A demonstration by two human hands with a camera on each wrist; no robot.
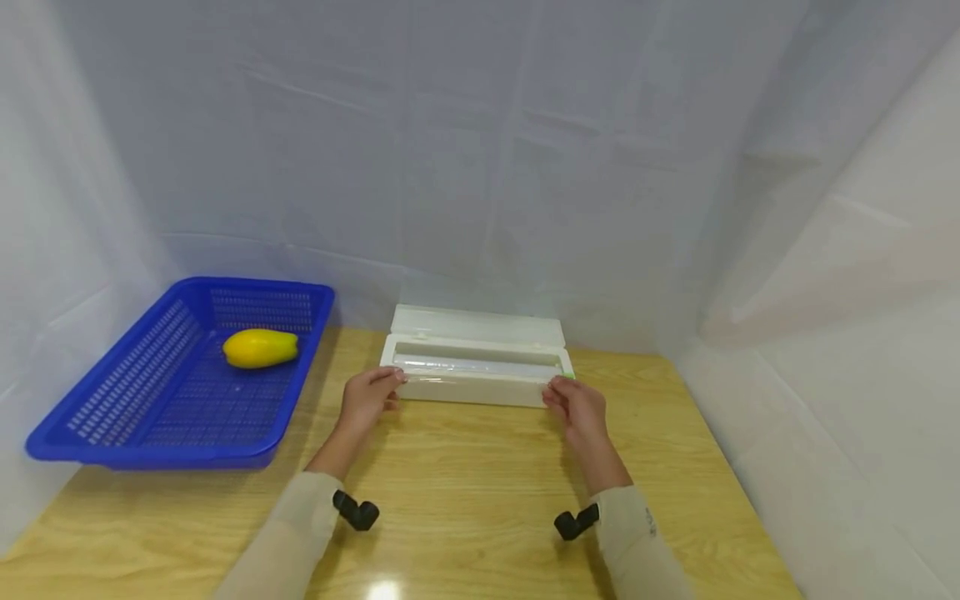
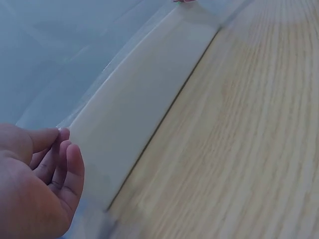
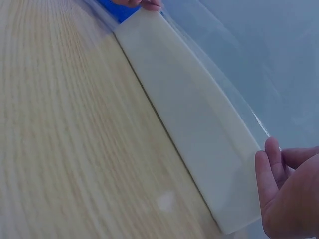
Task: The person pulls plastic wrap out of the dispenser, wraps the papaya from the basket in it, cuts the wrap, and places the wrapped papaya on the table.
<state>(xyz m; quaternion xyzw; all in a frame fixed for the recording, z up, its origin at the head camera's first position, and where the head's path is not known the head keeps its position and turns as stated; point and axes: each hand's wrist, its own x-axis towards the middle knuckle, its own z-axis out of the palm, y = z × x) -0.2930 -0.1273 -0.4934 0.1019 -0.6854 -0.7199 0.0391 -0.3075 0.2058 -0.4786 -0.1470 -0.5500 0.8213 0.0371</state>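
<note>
"White oblong box with its hinged lid raised [image 1: 474, 392]: where is it?"

"Just below the centre of the head frame. Going from the largest thing down, a pale, creased sheet [image 1: 480, 167] fills the top of that frame, and a yellowish wood-grain table [image 1: 465, 483] spreads across the bottom. The box stands on the table near its far edge."

"And to the left?"

"A blue plastic basket with slotted sides [image 1: 180, 455], at middle left, well apart from the box."

"What about the box itself?"

"A long white roll [image 1: 472, 367] lies inside it, and clear, glossy film [image 3: 244, 112] shows along its upper front edge."

"How are the hands?"

"Apart, one at each front corner. The left hand [image 1: 369, 396] pinches the film between thumb and fingers at the box's left end; the right hand [image 1: 579, 404] pinches it the same way at the right end."

"Anything smaller?"

"One smooth, yellow, oblong fruit [image 1: 260, 348], lying on its side in the basket's right half."
</note>
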